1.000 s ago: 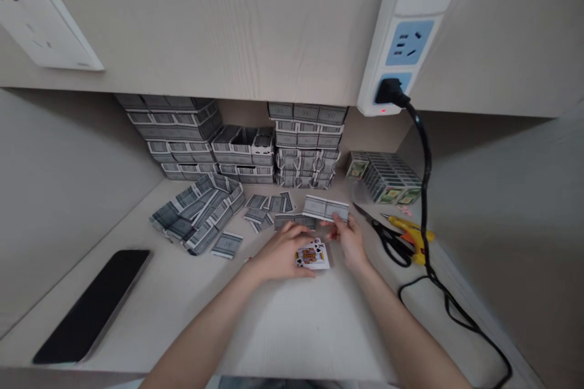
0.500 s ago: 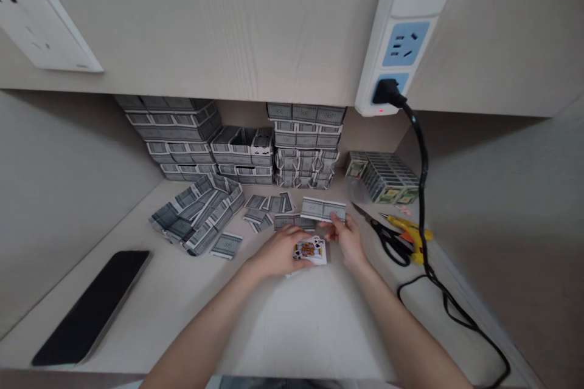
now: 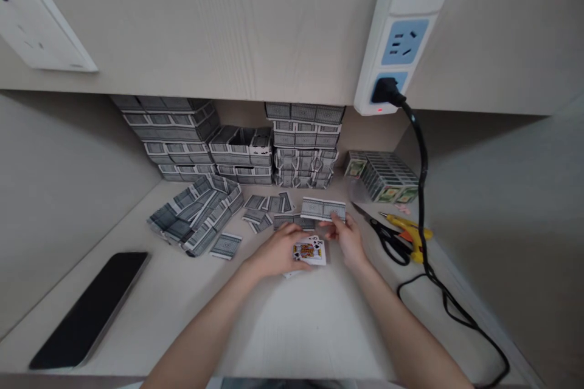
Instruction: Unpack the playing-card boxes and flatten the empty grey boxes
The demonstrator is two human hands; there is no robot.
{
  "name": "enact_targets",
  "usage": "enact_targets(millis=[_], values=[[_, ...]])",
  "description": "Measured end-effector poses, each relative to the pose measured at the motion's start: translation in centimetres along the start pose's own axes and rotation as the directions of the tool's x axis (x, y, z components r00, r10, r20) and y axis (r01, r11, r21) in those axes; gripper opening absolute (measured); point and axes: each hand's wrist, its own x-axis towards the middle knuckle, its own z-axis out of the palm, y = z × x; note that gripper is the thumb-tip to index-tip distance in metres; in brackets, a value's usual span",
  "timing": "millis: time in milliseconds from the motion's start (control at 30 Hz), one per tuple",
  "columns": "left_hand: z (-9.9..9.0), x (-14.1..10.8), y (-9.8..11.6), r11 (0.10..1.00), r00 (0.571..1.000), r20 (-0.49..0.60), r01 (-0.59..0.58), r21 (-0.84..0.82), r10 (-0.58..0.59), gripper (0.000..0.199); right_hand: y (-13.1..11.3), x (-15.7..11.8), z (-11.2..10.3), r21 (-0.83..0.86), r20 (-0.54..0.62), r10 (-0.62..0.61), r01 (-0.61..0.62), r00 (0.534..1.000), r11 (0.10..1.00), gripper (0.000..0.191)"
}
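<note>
Pale desktop (image 3: 314, 328): left hand (image 3: 275, 251) grips face-up playing cards (image 3: 310, 252); right hand (image 3: 350, 242), nearby, pinches one end of a card strip (image 3: 319, 207), whose apparently unsupported opposite end could sag, bending it.

Your face-up cards (image 3: 309, 251) show white with black spade marks and a yellow, red and blue court figure; your joined cards (image 3: 323, 209) have grey patterned backs with white edges, same as the card tray (image 3: 197, 211). Surface (image 3: 292, 328) pale whitish, phone (image 3: 91, 309) black, glue gun (image 3: 413, 234) yellow with an orange bit, scissor handles (image 3: 391, 244) black. Power strip (image 3: 382, 30) white with light-blue sockets, cord (image 3: 424, 194) black.
</note>
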Motion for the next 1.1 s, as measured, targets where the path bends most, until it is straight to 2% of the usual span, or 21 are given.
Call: enact_targets(millis=[100, 267, 433, 500, 567, 667, 767, 867, 967, 1100], values=[[0.0, 0.0, 0.0, 1.0, 1.0, -0.001, 0.001, 0.003, -0.001, 0.054, 0.1, 0.1, 0.0, -0.003, 0.001, 0.006, -0.006, 1.0, 1.0, 0.036], [-0.5, -0.1, 0.6, 0.999, 0.997, -0.075, 0.008, -0.044, -0.011, 0.048, 0.1, 0.2, -0.1, 0.014, 0.008, 0.013, -0.013, 1.0, 1.0, 0.033], [-1.1, 0.2, 0.9, 0.993, 0.99, -0.125, 0.047, -0.111, -0.061, 0.03, 0.0, 0.4, -0.4, 0.09, -0.013, 0.04, -0.039, 0.999, 0.995, 0.03], [-1.0, 0.4, 0.4, 0.983, 0.978, -0.175, 0.082, -0.166, -0.111, 0.029, 0.0, 0.6, -0.6, 0.136, -0.018, 0.063, -0.06, 0.998, 0.989, 0.029], [-0.7, 0.6, -0.4, 0.957, 0.952, -0.228, 0.147, -0.251, -0.206, 0.033, 0.0, 0.7, -0.7, 0.177, -0.015, 0.083, -0.079, 0.996, 0.981, 0.027], [-0.3, 0.8, -1.7, 0.864, 0.895, -0.239, 0.247, -0.439, -0.377, 0.033, 0.0, 0.8, -0.9, 0.222, 0.02, 0.101, -0.103, 0.995, 0.97, 0.026], [-0.6, 1.0, -2.6, 0.763, 0.85, -0.253, 0.236, -0.602, -0.463, 0.034, 0.1, 0.8, -0.9, 0.23, 0.054, 0.094, -0.105, 0.994, 0.968, 0.026], [-1.2, 1.1, -3.0, 0.723, 0.821, -0.3, 0.185, -0.666, -0.486, 0.034, 0.2, 0.8, -0.9, 0.209, 0.053, 0.08, -0.09, 0.995, 0.974, 0.027], [-1.5, 1.2, -3.1, 0.714, 0.812, -0.314, 0.171, -0.679, -0.492, 0.032, 0.3, 0.8, -0.8, 0.198, 0.052, 0.077, -0.086, 0.996, 0.976, 0.03], [-1.2, 1.1, -3.0, 0.713, 0.84, -0.278, 0.172, -0.679, -0.467, 0.032, 0.1, 0.7, -0.7, 0.189, 0.081, 0.077, -0.091, 0.994, 0.978, 0.031]])
